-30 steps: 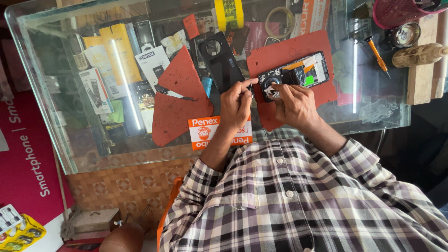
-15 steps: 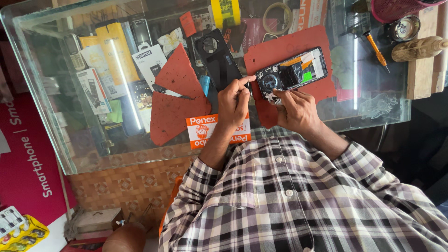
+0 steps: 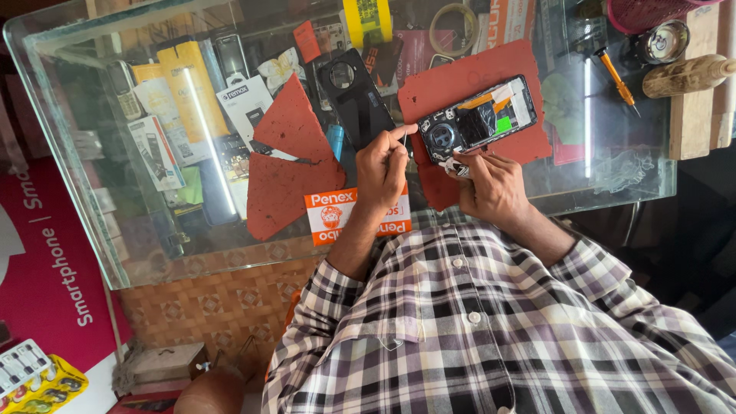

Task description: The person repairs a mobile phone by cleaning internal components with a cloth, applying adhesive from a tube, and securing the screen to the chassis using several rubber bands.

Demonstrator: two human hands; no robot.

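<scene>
Red mat's [image 3: 460,77] near edge seemingly underlies right hand [image 3: 491,188].

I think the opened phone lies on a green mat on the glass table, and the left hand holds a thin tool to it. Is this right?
Not quite: the head view shows that the mat is red, not green. The opened phone does lie on it on the glass table, and the left hand holds a thin tool to it.

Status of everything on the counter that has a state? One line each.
phone: back off, insides exposed, flat on red mat
back cover: detached, lying on glass counter
left hand: closed on thin tool
right hand: gripping phone's near edge
orange screwdriver: lying untouched
</scene>
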